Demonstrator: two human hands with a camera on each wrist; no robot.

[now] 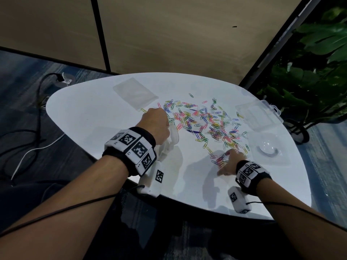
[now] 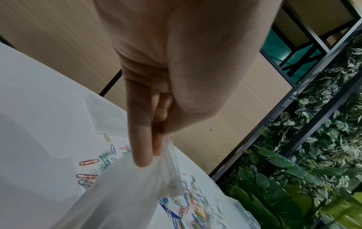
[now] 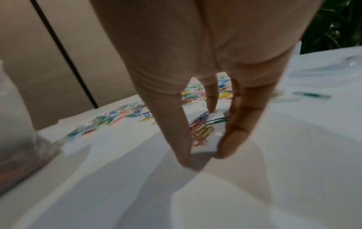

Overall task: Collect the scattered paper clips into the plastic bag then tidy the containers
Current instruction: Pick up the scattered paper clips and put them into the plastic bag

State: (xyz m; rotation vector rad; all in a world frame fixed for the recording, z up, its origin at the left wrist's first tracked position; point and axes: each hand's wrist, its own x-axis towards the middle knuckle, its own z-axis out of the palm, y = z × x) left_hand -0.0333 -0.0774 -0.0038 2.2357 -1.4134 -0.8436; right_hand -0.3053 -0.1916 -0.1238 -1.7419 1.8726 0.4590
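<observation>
Colourful paper clips [image 1: 204, 121] lie scattered over the middle of the white table [image 1: 84, 113]. My left hand [image 1: 155, 121] pinches the top of a clear plastic bag [image 1: 169, 141], which hangs down onto the table; the pinch shows in the left wrist view, where the left hand [image 2: 149, 155] holds the bag [image 2: 121, 193]. My right hand [image 1: 231, 162] is at the near right. Its thumb and straight fingers stand tips-down on the table around a small cluster of clips [image 3: 201, 130], the right hand [image 3: 203, 155] not closed on them.
A clear plastic box [image 1: 259, 115] stands at the right edge, with a clear moulded tray [image 1: 268, 149] in front of it. A flat clear plastic sheet or bag [image 1: 135, 92] lies at the far left. Plants [image 1: 319, 53] stand to the right, and cables [image 1: 37, 128] lie on the floor.
</observation>
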